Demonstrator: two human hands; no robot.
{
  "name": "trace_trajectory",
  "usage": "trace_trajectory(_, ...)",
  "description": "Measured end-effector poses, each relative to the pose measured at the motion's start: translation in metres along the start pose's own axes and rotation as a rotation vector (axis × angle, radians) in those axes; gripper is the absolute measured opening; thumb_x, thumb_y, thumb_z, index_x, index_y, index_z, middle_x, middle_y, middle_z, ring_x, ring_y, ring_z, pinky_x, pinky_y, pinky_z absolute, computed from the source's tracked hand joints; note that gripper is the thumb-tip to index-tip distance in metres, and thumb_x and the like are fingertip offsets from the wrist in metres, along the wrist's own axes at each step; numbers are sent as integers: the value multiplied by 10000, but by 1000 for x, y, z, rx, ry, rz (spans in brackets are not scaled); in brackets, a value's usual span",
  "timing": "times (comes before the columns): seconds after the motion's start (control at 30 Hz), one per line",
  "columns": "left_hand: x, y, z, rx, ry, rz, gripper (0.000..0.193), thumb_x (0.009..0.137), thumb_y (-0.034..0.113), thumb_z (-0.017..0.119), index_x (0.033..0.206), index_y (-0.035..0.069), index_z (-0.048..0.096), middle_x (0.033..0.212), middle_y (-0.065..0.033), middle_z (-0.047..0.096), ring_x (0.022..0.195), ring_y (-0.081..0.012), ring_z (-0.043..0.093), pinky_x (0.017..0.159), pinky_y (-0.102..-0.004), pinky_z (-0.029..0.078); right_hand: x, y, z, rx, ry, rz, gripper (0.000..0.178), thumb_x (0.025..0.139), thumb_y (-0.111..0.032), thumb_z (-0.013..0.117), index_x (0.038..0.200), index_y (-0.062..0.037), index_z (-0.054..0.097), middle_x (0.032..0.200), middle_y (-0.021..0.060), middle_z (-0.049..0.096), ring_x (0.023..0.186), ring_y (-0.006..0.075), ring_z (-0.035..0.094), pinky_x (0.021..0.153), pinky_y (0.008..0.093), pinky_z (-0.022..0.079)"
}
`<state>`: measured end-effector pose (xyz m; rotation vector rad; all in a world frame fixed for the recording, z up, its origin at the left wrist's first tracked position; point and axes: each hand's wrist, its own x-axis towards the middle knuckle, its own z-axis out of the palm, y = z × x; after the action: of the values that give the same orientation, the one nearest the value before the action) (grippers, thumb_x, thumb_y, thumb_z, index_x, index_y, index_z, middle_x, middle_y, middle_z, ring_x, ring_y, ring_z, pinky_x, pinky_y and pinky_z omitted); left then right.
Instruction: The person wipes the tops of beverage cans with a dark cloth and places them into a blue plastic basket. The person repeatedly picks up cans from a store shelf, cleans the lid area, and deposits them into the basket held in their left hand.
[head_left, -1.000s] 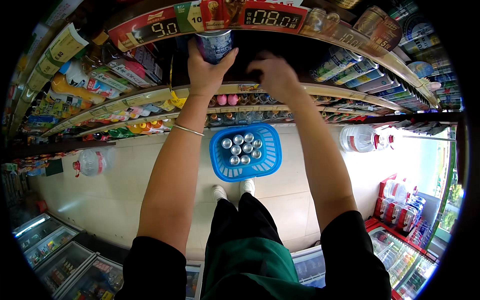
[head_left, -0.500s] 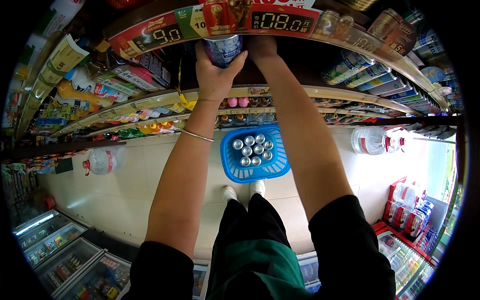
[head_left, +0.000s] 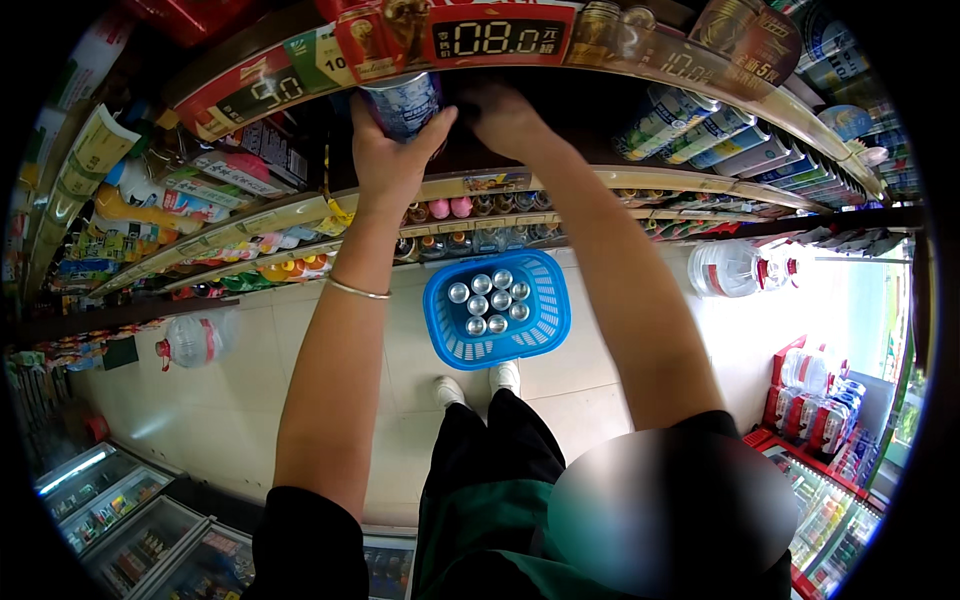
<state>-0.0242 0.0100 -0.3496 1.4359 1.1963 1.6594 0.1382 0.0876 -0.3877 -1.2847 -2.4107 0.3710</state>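
Note:
My left hand (head_left: pixel 388 160) is wrapped round a blue and silver drink can (head_left: pixel 403 106), thumb on its right side. The can is at the front of a dark shelf, its upper end beneath the price strip. Just right of it, my right hand (head_left: pixel 503 122) is partly inside the same shelf space. Shadow and motion smear its fingers, so a grip cannot be made out. Below, a blue plastic basket (head_left: pixel 548 335) sits on the floor in front of my feet. Several silver-topped cans (head_left: pixel 498 302) stand grouped inside it.
The shelf's price strip (head_left: pixel 640 52) curves above my hands. More cans (head_left: pixel 690 130) line the shelf at right; cartons (head_left: pixel 240 172) and bottles are at left. Large water bottles (head_left: pixel 735 270) stand on the floor. Glass-topped freezers (head_left: pixel 140 530) are at lower left.
My left hand and the can have shifted left in the picture as the view moved. My right hand has drawn partly out from behind the price strip, showing more of itself.

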Motion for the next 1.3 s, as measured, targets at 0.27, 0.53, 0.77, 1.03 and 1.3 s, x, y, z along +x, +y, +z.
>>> trace_trajectory(0.27, 22, -31, 76, -84, -167, 131, 708, 711, 264, 882, 1222, 31, 451, 1051, -126, 647, 950, -237, 646, 838, -348, 528, 40, 155, 2, 166, 617, 70, 392, 971, -254, 494, 1350, -179, 559, 1406, 140, 515, 1309, 311, 479, 1025, 429, 451)
trace_trajectory(0.53, 52, -47, 77, 250, -127, 258, 403, 807, 305, 793, 1092, 41, 686, 1069, -105, 714, 990, -226, 673, 885, -338, 496, -38, -3, -53, -270, 71, 613, 295, 923, -171, 518, 1179, -146, 661, 1294, 142, 563, 1188, 339, 546, 912, 460, 524)
trace_trajectory(0.77, 43, -14, 90, 79, -224, -119, 588, 873, 494, 694, 1239, 41, 613, 1234, -143, 643, 1153, -265, 595, 984, -357, 433, -86, -67, -44, -213, 131, 301, 296, 784, -99, 594, 1048, -167, 710, 1159, 32, 621, 1067, 280, 578, 839, 412, 513)
trace_trajectory(1.03, 17, -22, -33, 714, -184, 346, 192, 977, 195, 532, 1011, 24, 611, 863, -169, 639, 810, -380, 621, 713, -441, 510, -59, -74, -9, 12, 145, 87, 270, 801, -101, 592, 1021, -157, 739, 1215, 44, 662, 1150, 265, 596, 923, 374, 518)
trace_trajectory(1.3, 8, -26, -33, 814, -166, 241, 170, 935, 92, 501, 1065, 9, 572, 1031, -240, 590, 946, -447, 579, 806, -501, 476, 66, -74, 6, -117, 30, 415, 266, 918, -203, 516, 1061, -126, 727, 1135, 129, 694, 1077, 267, 667, 856, 399, 553)
